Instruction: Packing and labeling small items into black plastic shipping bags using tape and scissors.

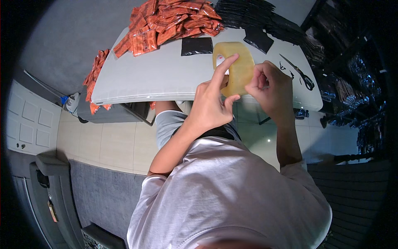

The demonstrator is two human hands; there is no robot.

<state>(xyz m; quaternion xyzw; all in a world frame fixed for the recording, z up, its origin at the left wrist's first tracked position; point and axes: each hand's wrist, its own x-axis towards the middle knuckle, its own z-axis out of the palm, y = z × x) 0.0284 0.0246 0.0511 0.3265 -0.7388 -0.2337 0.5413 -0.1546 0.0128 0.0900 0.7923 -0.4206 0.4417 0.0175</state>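
Observation:
A large roll of clear yellowish packing tape (241, 70) is held up over the front edge of the white table (149, 74). My left hand (214, 96) grips the roll from its left side, index finger and thumb spread along it, the other fingers partly hidden at the core. At the roll's right edge, my right hand (270, 85) has thumb and fingertips pinched together. Whether a tape end lies in that pinch is too small to tell. Just behind the roll lies a flat black plastic packet (196, 46).
Orange plastic packets (174, 21) are heaped at the table's back left, and more orange packets (97, 74) hang past the left edge. Stacked black packets (248, 15) fill the back right. Black-handled scissors (299, 73) lie at right beside small black scraps (282, 66).

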